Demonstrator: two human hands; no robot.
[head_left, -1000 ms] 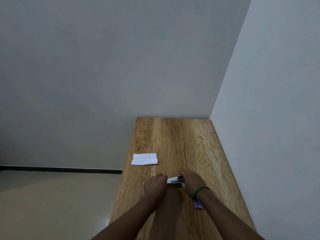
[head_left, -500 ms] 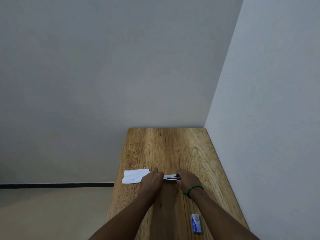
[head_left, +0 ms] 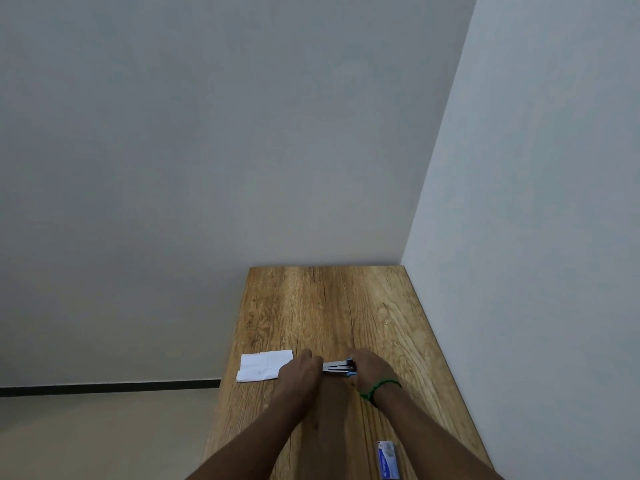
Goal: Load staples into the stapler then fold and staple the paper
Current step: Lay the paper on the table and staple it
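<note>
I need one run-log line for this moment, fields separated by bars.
stage: loading staples | both hands on stapler | folded paper left, on table | staple box near edge

Both ends of the stapler (head_left: 338,367) are disappearing under the person's closed fingers, so only its middle stretch is showing, and whether any staples are sitting inside is too small to make out. The left hand (head_left: 298,375) is covering the right corner of the folded paper (head_left: 265,366). The small staple box (head_left: 388,459) is running off the bottom edge of the view, its printing too blurred to read. The table (head_left: 329,306) is getting cut off at the bottom too, and both forearms are leaving the view there.
</note>
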